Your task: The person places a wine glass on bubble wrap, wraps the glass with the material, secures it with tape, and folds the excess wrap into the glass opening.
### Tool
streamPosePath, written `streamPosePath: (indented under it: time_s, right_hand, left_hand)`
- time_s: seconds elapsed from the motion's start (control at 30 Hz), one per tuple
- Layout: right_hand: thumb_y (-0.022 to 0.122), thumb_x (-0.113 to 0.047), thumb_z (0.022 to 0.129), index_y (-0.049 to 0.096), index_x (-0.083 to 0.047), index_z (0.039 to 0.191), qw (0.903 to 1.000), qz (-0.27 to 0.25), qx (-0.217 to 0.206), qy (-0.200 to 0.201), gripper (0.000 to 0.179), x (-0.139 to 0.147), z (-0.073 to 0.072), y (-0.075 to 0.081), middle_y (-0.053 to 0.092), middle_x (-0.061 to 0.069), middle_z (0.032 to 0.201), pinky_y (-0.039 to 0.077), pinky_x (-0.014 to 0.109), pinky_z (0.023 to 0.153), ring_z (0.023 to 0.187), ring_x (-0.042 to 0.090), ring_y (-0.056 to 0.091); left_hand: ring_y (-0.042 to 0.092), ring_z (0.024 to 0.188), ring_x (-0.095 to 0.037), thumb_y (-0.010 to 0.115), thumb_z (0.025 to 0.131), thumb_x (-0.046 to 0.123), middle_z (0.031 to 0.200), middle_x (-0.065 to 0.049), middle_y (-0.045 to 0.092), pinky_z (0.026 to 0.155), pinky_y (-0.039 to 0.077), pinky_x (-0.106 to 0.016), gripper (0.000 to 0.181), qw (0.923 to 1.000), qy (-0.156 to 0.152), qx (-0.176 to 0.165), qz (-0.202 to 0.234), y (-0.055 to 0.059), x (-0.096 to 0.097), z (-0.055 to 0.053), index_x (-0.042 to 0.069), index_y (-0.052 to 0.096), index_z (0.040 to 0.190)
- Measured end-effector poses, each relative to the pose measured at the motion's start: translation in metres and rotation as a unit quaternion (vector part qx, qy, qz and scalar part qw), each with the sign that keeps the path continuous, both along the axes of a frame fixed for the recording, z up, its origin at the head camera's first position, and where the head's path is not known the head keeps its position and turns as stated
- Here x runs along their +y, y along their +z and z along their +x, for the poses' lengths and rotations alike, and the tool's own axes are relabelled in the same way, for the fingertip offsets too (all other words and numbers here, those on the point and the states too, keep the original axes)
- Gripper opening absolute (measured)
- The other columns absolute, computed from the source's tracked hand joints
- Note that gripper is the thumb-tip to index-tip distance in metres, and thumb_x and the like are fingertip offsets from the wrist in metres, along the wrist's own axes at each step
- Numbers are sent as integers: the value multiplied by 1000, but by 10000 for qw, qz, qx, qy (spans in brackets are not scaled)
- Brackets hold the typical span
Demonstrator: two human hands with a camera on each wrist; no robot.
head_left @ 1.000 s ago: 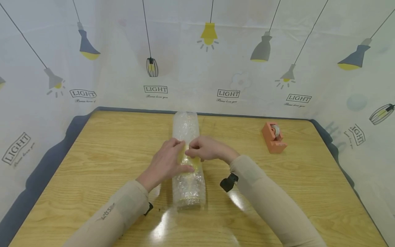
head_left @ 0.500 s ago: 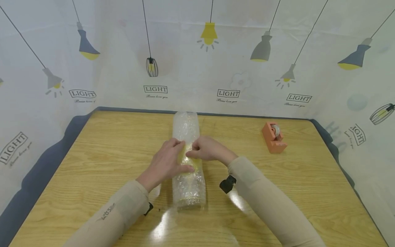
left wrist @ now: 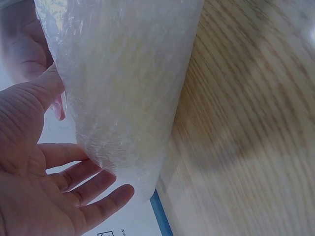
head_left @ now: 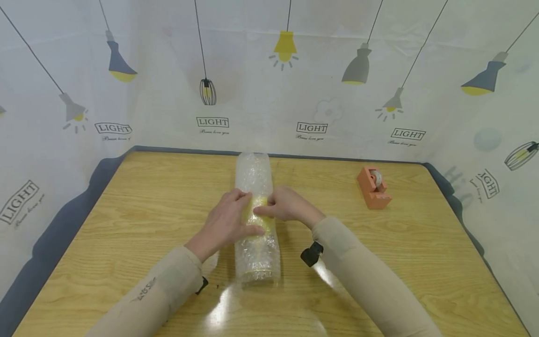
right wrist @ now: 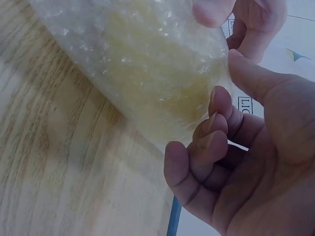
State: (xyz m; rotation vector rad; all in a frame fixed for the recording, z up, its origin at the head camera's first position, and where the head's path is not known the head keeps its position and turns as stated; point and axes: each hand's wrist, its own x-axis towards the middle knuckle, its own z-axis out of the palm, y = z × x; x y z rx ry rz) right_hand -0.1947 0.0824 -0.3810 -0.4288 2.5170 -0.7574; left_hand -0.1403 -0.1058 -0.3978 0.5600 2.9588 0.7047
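A long bundle in clear bubble wrap [head_left: 257,257] lies lengthwise down the middle of the table, something yellow showing through the wrap. My left hand [head_left: 225,220] rests against its left side, with thumb and forefinger spread over the top. In the left wrist view the fingers [left wrist: 101,189] are nearly straight, their tips at the wrap. From the right, my right hand [head_left: 290,203] holds the wrap at mid-length, thumb lying on top. Its other fingers [right wrist: 211,147] are curled close to the bundle's side in the right wrist view.
An orange tape dispenser [head_left: 372,193] with a roll of tape stands at the right on the wooden table [head_left: 147,201]. Behind the table's far edge hangs a white cloth [head_left: 252,93] printed with lamps. It also runs along both sides.
My right hand has shifted slightly right, its thumb still on the wrap and its forefinger drawn back from the top. The left hand and the bundle have stayed in place.
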Motion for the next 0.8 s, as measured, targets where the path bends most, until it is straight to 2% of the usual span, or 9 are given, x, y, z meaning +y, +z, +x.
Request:
streamPosePath:
  time_s: [0.43, 0.63, 0.8]
  right_hand:
    - [73, -52, 93, 40, -19, 54, 9991, -292, -54, -290, 61, 6, 2, -11, 34, -8, 50, 25, 21, 45, 46, 7, 29]
    - [73, -53, 93, 41, -18, 56, 9985, -333, -52, -439, 60, 9, 3, -16, 37, -8, 52, 29, 22, 47, 48, 8, 32]
    - [72, -52, 94, 45, -18, 58, 9984, -405, -68, -400, 56, 12, 3, -18, 39, -7, 53, 31, 23, 48, 50, 9, 34]
  left_hand:
    - [53, 121, -30, 87, 80, 51, 138, -16, 53, 92, 57, -40, 96, 10000, -4, -43, -13, -1, -1, 0, 0, 47, 151]
    - [52, 124, -31, 86, 81, 51, 140, -17, 52, 96, 56, -42, 96, 10000, -16, -49, -14, -1, -2, 0, 0, 46, 152]
    - [51, 128, -32, 86, 81, 51, 142, -17, 51, 98, 55, -44, 97, 10000, 18, -91, -5, -1, -3, 1, 0, 44, 153]
